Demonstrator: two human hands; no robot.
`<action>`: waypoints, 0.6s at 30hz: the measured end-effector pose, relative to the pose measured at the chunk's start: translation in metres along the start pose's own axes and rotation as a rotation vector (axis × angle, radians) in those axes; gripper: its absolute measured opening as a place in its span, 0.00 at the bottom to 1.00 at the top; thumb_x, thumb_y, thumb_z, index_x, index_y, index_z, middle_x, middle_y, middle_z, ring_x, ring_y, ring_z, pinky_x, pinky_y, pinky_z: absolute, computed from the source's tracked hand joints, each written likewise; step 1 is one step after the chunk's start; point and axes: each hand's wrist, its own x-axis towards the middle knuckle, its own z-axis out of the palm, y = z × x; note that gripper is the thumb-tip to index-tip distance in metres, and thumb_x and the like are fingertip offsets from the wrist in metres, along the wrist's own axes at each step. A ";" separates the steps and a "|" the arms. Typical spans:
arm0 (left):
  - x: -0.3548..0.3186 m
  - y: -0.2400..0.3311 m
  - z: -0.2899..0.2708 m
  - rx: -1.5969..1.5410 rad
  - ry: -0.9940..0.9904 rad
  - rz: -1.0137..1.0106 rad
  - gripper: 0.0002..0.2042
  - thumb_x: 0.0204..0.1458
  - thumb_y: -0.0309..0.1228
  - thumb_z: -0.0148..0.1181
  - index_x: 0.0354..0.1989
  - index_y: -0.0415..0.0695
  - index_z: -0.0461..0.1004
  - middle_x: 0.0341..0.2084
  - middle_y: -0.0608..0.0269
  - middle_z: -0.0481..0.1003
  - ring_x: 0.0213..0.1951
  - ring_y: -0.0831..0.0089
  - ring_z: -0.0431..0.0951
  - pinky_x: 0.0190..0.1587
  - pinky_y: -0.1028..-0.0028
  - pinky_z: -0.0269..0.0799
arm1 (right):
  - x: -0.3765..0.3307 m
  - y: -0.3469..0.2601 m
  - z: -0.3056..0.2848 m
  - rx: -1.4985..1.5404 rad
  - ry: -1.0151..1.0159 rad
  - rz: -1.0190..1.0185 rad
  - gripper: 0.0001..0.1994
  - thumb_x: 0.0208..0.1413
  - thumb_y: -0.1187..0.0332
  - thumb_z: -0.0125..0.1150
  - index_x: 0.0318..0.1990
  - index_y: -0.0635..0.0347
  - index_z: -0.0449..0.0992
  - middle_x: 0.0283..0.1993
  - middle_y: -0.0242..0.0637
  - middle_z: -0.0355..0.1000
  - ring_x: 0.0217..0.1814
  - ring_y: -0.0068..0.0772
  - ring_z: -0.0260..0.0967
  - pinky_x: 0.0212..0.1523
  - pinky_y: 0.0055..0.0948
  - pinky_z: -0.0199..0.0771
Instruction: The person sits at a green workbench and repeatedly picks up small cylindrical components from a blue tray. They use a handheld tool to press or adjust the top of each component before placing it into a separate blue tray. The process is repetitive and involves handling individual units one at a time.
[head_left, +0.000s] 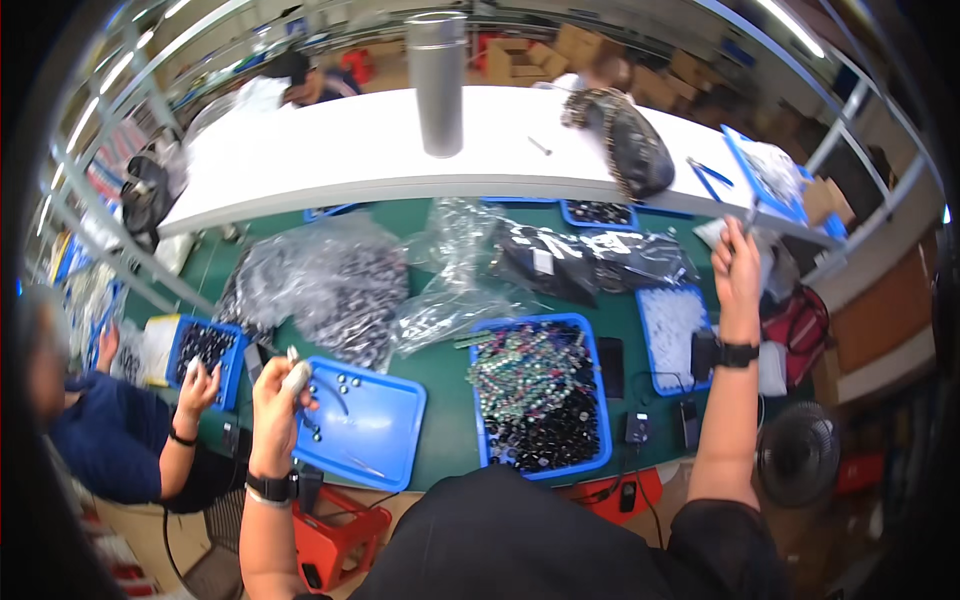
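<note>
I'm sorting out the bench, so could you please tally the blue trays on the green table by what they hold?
Mixed beads, large blue tray: 1
White pieces, blue tray: 1
A few small dark pieces, shallow tray under the left hand: 1
Dark pieces, tray by the co-worker: 1
Total: 4

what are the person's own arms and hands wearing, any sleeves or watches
Both forearms are bare, with no gloves on the hands. The left hand has a black band with a silvery edge at its wrist. The right hand has a black watch-like band at its wrist. A dark short sleeve shows at the right upper arm.
</note>
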 end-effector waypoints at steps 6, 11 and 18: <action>-0.061 -0.093 0.177 -0.345 -0.007 -0.226 0.05 0.53 0.28 0.59 0.30 0.44 0.68 0.19 0.71 0.68 0.20 0.85 0.67 0.23 0.81 0.71 | 0.157 -0.145 -0.034 -1.341 0.045 -0.578 0.17 0.51 0.57 0.61 0.37 0.64 0.75 0.27 0.39 0.72 0.30 0.38 0.70 0.32 0.33 0.69; -0.087 -0.096 0.177 -0.281 0.034 -0.270 0.06 0.53 0.29 0.60 0.32 0.42 0.71 0.23 0.69 0.69 0.22 0.83 0.69 0.24 0.79 0.72 | 0.212 -0.116 -0.053 -1.891 0.010 -0.628 0.19 0.54 0.55 0.53 0.42 0.63 0.75 0.39 0.53 0.73 0.44 0.56 0.70 0.44 0.45 0.68; -0.111 -0.097 0.152 -0.270 0.096 -0.355 0.08 0.52 0.33 0.61 0.32 0.42 0.70 0.26 0.70 0.68 0.23 0.83 0.69 0.25 0.80 0.71 | 0.215 -0.131 -0.086 -1.734 0.147 -0.958 0.19 0.59 0.56 0.51 0.49 0.63 0.74 0.41 0.47 0.73 0.41 0.44 0.70 0.41 0.38 0.68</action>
